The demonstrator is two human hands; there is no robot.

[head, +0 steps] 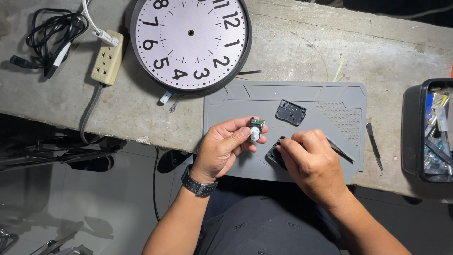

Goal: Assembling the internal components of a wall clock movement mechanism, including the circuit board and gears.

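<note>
My left hand pinches a small clock motor part, a green circuit board with a pale coil, just above a grey work mat. My right hand grips black tweezers whose handle sticks out to the right. Its fingers rest on a black clock movement case lying on the mat. A second black case half lies further back on the mat. A round wall clock face with no hands lies beyond the mat.
A power strip and coiled black cables sit at the far left of the concrete bench. Another pair of tweezers lies right of the mat, beside a black tray of tools. A small screwdriver lies below the clock.
</note>
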